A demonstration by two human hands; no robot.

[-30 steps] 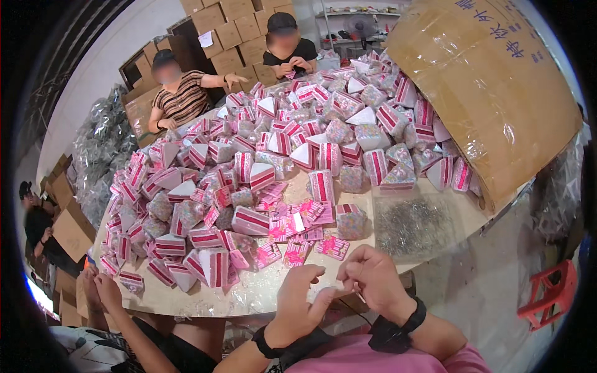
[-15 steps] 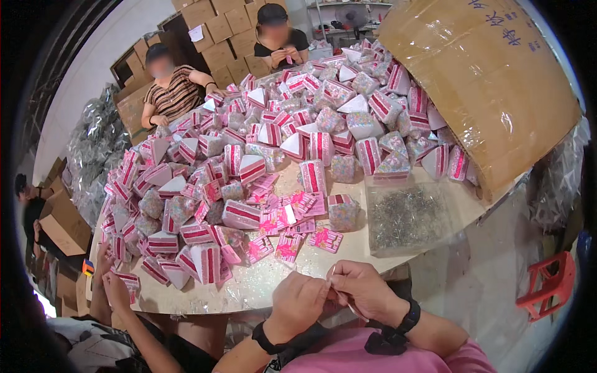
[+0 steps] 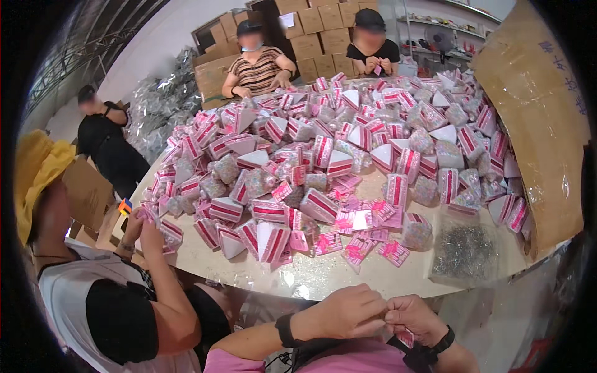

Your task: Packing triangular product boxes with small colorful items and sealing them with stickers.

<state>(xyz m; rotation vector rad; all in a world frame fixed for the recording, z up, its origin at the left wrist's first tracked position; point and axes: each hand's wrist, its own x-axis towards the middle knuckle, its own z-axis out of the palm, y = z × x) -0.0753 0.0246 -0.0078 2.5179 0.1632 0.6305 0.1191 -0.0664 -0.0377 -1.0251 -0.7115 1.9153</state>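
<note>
Over the near table edge, my left hand and my right hand meet, their fingertips pinched together. A small pink card hangs from under my right hand, which grips it. Whatever my left fingers pinch is hidden between the hands. Just beyond, several loose pink printed cards are scattered on the table. Behind them spreads a large heap of cake-slice-shaped items, pink and white layered, some with speckled sides, many in clear wrapping. One slice stands alone beside the cards.
A clear plastic box of thin metallic pieces sits right of the cards. A large cardboard carton leans over the heap's right side. At left, a person in a yellow hat handles a pink item. Two people sit across the table; another stands at far left.
The view has swung left, so the table and heap appear farther right and the left-hand neighbour is in full view. The pink card now shows below my right hand; my hands stay together.
</note>
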